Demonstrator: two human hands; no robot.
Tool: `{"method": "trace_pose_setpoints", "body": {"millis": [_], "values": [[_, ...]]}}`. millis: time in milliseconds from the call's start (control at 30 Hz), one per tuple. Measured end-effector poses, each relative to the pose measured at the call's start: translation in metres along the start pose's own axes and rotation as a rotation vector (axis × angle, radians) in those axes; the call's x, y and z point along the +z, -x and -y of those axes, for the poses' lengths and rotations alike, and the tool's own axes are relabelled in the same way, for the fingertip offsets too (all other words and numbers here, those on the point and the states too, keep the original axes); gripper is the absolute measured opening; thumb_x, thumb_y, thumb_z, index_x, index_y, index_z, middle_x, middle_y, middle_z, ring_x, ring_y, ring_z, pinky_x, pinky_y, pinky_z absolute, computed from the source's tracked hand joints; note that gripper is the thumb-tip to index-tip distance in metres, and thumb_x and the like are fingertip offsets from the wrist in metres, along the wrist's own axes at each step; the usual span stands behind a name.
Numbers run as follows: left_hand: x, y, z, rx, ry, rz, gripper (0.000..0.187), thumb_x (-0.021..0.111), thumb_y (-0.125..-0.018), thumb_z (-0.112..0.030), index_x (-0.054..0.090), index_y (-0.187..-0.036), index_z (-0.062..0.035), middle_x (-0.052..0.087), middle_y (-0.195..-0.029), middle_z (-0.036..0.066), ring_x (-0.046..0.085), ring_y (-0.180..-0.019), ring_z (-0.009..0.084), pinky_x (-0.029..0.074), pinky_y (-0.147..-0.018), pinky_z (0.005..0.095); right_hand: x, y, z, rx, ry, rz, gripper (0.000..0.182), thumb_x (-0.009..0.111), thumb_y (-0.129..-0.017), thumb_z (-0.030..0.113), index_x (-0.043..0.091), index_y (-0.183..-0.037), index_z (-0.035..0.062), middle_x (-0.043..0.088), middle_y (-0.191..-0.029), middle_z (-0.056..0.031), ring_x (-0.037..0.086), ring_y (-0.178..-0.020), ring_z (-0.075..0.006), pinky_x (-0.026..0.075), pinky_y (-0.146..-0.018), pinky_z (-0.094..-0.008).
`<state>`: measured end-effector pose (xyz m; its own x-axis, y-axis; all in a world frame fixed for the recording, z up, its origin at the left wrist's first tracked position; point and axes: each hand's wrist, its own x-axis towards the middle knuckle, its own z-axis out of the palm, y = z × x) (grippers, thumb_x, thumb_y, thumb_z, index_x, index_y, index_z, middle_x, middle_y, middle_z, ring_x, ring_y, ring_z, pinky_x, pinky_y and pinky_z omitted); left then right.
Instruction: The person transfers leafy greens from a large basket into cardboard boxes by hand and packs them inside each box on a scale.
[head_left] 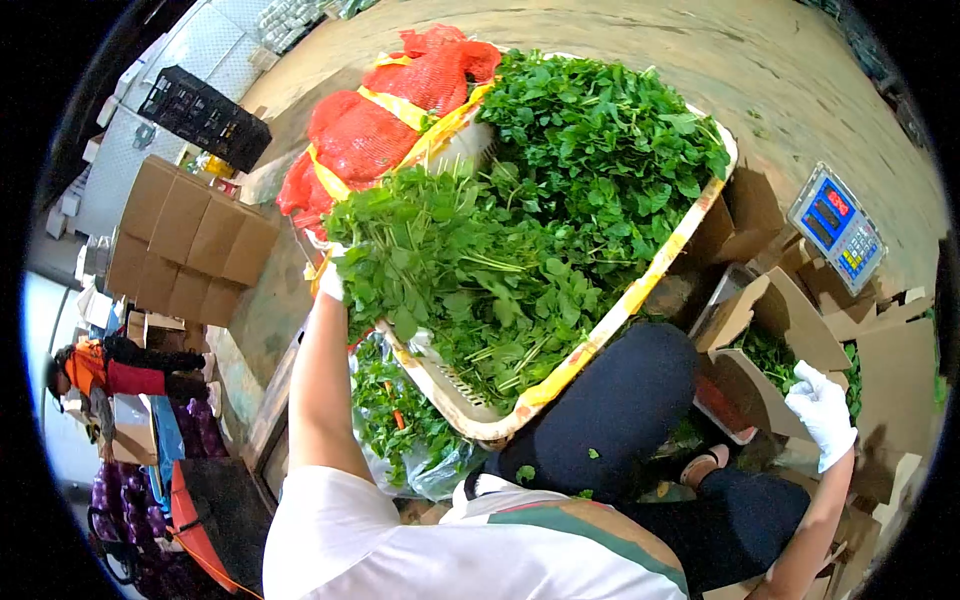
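Observation:
A white crate (476, 428) edged with yellow tape stands in front of me, heaped with leafy greens (600, 150). At its left side is my left hand (332, 280) in a white glove, against a paler bunch of greens (400, 240); the leaves hide its fingers. My right hand (822, 412), also in a white glove, is raised over an open cardboard box (790, 315) on the right. Its fingers are partly spread, with nothing visible in them. More greens (765, 355) lie inside that box.
Red mesh sacks (370, 130) lie against the crate's far left. A digital scale display (838, 225) stands beyond the box. Bagged greens (400, 420) sit below the crate. At left are stacked cartons (190, 240), a black crate (205, 118) and a person in an orange vest (88, 368).

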<state>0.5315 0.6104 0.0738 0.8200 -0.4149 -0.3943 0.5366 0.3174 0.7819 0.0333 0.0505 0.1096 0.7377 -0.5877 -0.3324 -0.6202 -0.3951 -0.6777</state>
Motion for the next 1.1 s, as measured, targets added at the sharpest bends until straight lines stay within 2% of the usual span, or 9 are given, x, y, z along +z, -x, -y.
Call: {"method": "trace_pose_setpoints", "body": {"millis": [267, 333, 400, 467, 500, 667, 733, 933, 1100], "values": [[0.041, 0.025, 0.008, 0.48, -0.523, 0.126, 0.029, 0.052, -0.08, -0.013, 0.053, -0.108, -0.0042, 0.06, -0.094, 0.004, 0.057, -0.081, 0.0198, 0.049, -0.072, 0.0311, 0.055, -0.013, 0.08, -0.173, -0.333, 0.17, 0.045, 0.066, -0.071, 0.008, 0.054, -0.114, -0.0006, 0.062, -0.083, -0.0042, 0.053, -0.068, -0.0079, 0.044, -0.059, -0.0209], [0.055, 0.023, 0.022, 0.587, -0.681, 0.146, 0.029, 0.052, -0.08, -0.013, 0.054, -0.107, -0.0042, 0.06, -0.094, 0.004, 0.057, -0.081, 0.02, 0.049, -0.073, 0.0314, 0.078, -0.017, 0.108, -0.278, -0.287, 0.264, 0.043, 0.068, -0.072, 0.012, 0.057, -0.111, 0.0016, 0.061, -0.08, -0.0034, 0.054, -0.069, -0.0087, 0.045, -0.061, -0.0227], [0.065, 0.016, 0.033, 0.638, -0.86, 0.168, 0.029, 0.053, -0.079, -0.013, 0.054, -0.107, -0.0041, 0.06, -0.095, 0.003, 0.057, -0.082, 0.0201, 0.048, -0.073, 0.0318, 0.09, -0.019, 0.144, -0.539, 0.267, 0.147, 0.036, 0.067, -0.071, 0.019, 0.06, -0.104, 0.0046, 0.058, -0.074, -0.0084, 0.055, -0.063, -0.0169, 0.046, -0.061, -0.0275], [0.061, -0.002, 0.039, 0.526, -1.088, 0.276, 0.045, 0.069, -0.065, -0.016, 0.054, -0.105, -0.0039, 0.061, -0.092, 0.008, 0.058, -0.084, 0.0231, 0.046, -0.077, 0.0319, 0.11, -0.029, 0.158, -0.629, 0.143, 0.044, 0.033, 0.066, -0.071, 0.02, 0.061, -0.101, 0.0053, 0.057, -0.07, -0.0101, 0.055, -0.063, -0.0214, 0.046, -0.06, -0.0287], [0.073, -0.003, 0.047, 0.836, -1.627, 0.18, 0.046, 0.069, -0.063, -0.016, 0.054, -0.105, -0.0045, 0.061, -0.091, 0.014, 0.058, -0.086, 0.0268, 0.046, -0.078, 0.0333, 0.12, -0.032, 0.164, -0.621, 0.011, 0.098, 0.033, 0.065, -0.072, 0.02, 0.06, -0.1, 0.0052, 0.057, -0.069, -0.0104, 0.056, -0.062, -0.0216, 0.046, -0.059, -0.0293], [0.144, 0.007, 0.08, 0.46, -2.141, 0.11, 0.056, 0.062, -0.061, -0.005, 0.05, -0.116, -0.0062, 0.06, -0.092, 0.018, 0.055, -0.093, 0.0324, 0.042, -0.087, 0.0365, 0.157, -0.034, 0.182, -0.674, -0.14, 0.249, 0.028, 0.065, -0.073, 0.019, 0.06, -0.099, 0.0072, 0.059, -0.07, -0.0089, 0.057, -0.061, -0.0199, 0.046, -0.058, -0.0291], [0.132, -0.001, 0.11, 0.823, -2.13, 0.261, 0.057, 0.06, -0.059, -0.006, 0.05, -0.115, -0.0046, 0.058, -0.095, 0.015, 0.053, -0.094, 0.0312, 0.033, -0.095, 0.0428, 0.163, -0.037, 0.195, -0.695, -0.094, 0.248, 0.026, 0.062, -0.075, 0.022, 0.058, -0.096, 0.0087, 0.058, -0.068, -0.0088, 0.057, -0.062, -0.0225, 0.045, -0.058, -0.0318], [0.143, 0.046, 0.157, 0.621, -2.51, 0.243, 0.06, 0.048, -0.074, -0.011, 0.031, -0.131, -0.0029, 0.037, -0.13, 0.022, 0.036, -0.121, 0.0348, 0.02, -0.104, 0.045, 0.201, -0.088, 0.255, -0.719, 0.142, 0.198, 0.027, 0.055, -0.078, 0.03, 0.054, -0.096, 0.0098, 0.059, -0.077, -0.0102, 0.057, -0.073, -0.0284, 0.045, -0.065, -0.038], [0.173, 0.105, 0.125, 0.495, -2.201, 0.2, 0.083, 0.069, -0.059, -0.013, 0.031, -0.132, -0.0049, 0.031, -0.133, 0.021, 0.029, -0.124, 0.0376, 0.021, -0.104, 0.048, 0.28, -0.155, 0.315, -0.836, 0.41, 0.073, 0.034, 0.053, -0.08, 0.035, 0.054, -0.103, 0.0103, 0.057, -0.103, -0.009, 0.049, -0.101, -0.0285, 0.038, -0.086, -0.042]]}}
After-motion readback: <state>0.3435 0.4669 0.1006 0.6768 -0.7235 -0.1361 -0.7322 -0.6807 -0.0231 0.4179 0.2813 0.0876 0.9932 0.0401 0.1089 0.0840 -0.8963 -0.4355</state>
